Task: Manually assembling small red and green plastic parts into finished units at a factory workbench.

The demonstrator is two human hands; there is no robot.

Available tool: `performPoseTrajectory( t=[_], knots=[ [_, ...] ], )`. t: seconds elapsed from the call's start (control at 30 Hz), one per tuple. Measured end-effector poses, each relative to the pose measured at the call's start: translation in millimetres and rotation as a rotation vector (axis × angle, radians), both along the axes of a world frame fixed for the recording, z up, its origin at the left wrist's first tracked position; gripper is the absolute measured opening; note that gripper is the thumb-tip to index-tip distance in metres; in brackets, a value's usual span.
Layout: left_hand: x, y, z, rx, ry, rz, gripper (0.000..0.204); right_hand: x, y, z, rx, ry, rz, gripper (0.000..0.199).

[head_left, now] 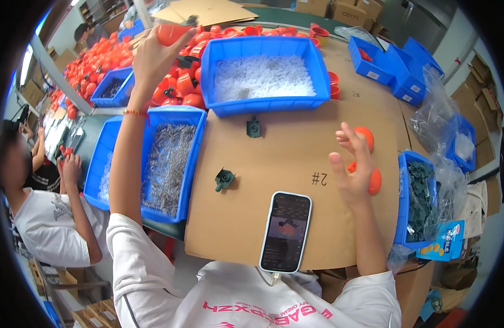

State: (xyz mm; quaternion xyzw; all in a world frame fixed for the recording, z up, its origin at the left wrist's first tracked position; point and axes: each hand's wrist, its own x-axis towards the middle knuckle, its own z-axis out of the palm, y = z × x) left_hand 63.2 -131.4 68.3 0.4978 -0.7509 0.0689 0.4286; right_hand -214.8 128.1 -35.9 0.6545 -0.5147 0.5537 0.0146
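The left hand (153, 57), stretched out toward eleven o'clock, closes its fingers around a glossy orange plastic cap (172, 34), held above the heap of like orange plastic caps (181, 85) beside the blue plastic bin of white bits (263, 74). The right hand (353, 172), at three o'clock on the brown cardboard sheet (295, 153), has its fingers spread wide and holds nothing; two round orange plastic pieces (372, 177) lie just behind its fingertips. A dark smartphone (286, 232) lies at six o'clock. A flat blue snack packet with yellow shapes (443, 240) sits at four o'clock, beside the blue bin of dark green parts (421, 199).
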Motion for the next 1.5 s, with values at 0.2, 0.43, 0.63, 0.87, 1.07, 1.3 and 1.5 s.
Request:
performPoseTrajectory(
  t=[0.2,0.43,0.63,0.87,1.07,1.3,1.5],
  knots=[
    [14.1,-82.6,-19.4,-0.183,0.033,0.077,0.077,-37.4,1.1,13.5,0.019,-0.013,-0.266,0.033],
    [-12.3,37.8,-34.0,-0.330,0.224,-0.315,0.044,-83.2,14.3,16.0,0.375,0.187,-0.353,0.053],
    [-40.2,88.1,-46.6,-0.349,0.113,-0.392,0.038,-78.8,2.7,-9.8,0.622,0.322,-0.381,0.062],
    [-35.0,91.5,-63.9,-0.299,0.058,-0.418,0.036,-69.7,44.6,27.7,0.408,-0.024,-0.290,0.055],
    [-37.4,91.5,-71.0,-0.337,0.020,-0.495,0.036,-48.9,80.5,2.1,0.555,0.206,-0.374,0.055],
    [-52.1,124.9,-64.6,-0.257,-0.108,-0.514,0.045,-44.4,73.6,1.3,0.408,-0.295,-0.145,0.062],
    [-73.5,147.3,-75.8,0.056,-0.023,-0.954,0.059,0.5,24.9,25.9,0.114,-0.769,0.323,0.069]
  ],
)
